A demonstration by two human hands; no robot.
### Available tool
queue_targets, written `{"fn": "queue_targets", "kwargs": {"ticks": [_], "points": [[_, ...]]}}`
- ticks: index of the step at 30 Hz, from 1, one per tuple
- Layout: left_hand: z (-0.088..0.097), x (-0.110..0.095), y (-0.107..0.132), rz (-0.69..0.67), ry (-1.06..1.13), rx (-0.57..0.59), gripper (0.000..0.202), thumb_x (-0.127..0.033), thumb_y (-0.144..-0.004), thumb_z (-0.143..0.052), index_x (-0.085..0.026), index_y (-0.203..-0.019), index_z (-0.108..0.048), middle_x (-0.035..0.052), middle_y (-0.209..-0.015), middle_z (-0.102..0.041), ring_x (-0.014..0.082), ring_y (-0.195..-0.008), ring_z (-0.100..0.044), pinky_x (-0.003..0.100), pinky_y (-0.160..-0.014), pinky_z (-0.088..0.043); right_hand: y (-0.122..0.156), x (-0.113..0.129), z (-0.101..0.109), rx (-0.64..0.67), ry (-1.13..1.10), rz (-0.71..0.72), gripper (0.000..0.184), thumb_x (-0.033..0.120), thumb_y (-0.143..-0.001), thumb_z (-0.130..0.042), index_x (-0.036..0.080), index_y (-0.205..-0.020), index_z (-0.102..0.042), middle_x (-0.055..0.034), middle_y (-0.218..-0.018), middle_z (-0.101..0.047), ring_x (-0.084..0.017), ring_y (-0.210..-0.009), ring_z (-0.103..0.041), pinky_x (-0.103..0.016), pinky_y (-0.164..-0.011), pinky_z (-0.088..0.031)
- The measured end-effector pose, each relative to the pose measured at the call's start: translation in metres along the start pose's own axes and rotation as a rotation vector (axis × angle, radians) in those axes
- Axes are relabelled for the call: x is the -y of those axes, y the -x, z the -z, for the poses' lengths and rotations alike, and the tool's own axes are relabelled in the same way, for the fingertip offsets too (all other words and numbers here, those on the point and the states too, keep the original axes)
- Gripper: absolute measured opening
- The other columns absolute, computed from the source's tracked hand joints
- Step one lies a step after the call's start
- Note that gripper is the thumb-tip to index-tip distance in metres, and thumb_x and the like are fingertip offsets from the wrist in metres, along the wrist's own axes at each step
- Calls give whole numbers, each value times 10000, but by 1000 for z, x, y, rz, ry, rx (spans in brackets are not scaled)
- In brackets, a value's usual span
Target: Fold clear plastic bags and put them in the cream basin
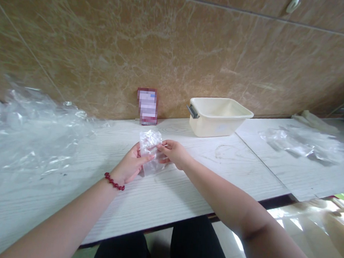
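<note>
From my end I see the clear plastic bag directly between both hands, over the white surface, nearer its wall-side edge than its front edge. Its long axis points roughly from front to back. My left hand pinches its left side, thumb across the face; my right hand pinches the upper right. It looks crinkled and glossy; glare leaves me unsure where its mouth is.
</note>
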State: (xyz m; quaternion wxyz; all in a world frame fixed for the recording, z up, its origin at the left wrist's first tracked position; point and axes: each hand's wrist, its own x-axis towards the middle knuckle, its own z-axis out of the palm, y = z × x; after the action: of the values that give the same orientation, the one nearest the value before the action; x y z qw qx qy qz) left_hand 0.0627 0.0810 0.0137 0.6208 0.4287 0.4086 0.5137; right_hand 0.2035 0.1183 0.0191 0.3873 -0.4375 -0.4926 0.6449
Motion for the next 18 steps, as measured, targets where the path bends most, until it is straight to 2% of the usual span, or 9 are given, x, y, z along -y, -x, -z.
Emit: {"fn": "queue_targets", "kwargs": {"ticks": [3,6,13,16,18], "points": [[0,1,0,-44,-90,32,636,-102,-545,-681,-212,-1118,-428,52,-1009,-598,167,-904,-562,269,-767,-439,-1,4,3,-40,-40,-15,238,338,-633,-631,177,-671,-461,61,-530,-459,-36,-429,-425,-238,-446,-491],[1,2,-1,-74,-174,42,684,-89,-547,-665,-197,-1166,-395,80,-1040,-586,178,-920,-559,271,-779,-435,-2,7,6,-49,-37,-18,233,337,-633,-634,178,-688,-473,61,-532,-467,-29,-417,-418,-236,-451,-494],[4,-1,-5,27,-168,42,778,-114,-570,-661,-201,-1246,-284,82,-947,-618,177,-884,-578,310,-799,-428,-7,10,13,-63,-33,24,230,342,-641,-628,174,-720,-493,41,-584,-530,-26,-420,-445,-206,-449,-484],[7,-1,-7,83,-123,68,781,-132,-582,-665,-207,-1248,-265,83,-959,-610,175,-898,-573,317,-813,-420,-7,27,22,-93,32,70,192,318,-651,-623,175,-718,-513,32,-596,-546,-33,-436,-463,-198,-447,-479],[9,-2,-8,115,-88,122,753,-146,-595,-664,-213,-1240,-280,93,-1008,-590,178,-927,-561,322,-828,-410,-6,52,36,-149,82,102,155,284,-662,-618,172,-710,-521,24,-604,-553,-40,-450,-481,-199,-449,-478]]}}
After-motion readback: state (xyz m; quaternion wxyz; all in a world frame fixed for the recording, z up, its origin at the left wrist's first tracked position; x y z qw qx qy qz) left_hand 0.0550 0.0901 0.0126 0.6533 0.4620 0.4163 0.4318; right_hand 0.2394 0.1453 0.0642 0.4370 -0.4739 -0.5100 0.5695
